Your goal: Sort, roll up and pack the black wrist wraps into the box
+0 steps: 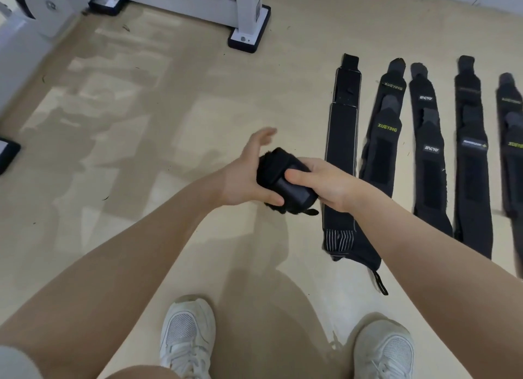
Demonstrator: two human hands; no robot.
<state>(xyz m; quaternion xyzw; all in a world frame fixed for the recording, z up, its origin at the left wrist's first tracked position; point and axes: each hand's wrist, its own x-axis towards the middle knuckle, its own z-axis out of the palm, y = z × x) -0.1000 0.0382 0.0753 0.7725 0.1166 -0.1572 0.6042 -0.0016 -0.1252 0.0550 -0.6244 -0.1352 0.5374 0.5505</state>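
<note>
Both hands grasp a rolled black fabric wrist wrap: left hand thumb beneath, fingers extended; right hand curled around. Flat black wraps on the floor read "XUEYING" and "INCYO".

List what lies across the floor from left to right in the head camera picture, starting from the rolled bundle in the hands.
Rolled wrap held by both hands → grey-edged wrap → XUEYING wrap → ENCYO wrap → white-labelled wrap → a wrap cut off by the right edge.

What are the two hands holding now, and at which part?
A rolled wrist wrap: the right hand grips its right end, the left hand supports its left end.
</note>
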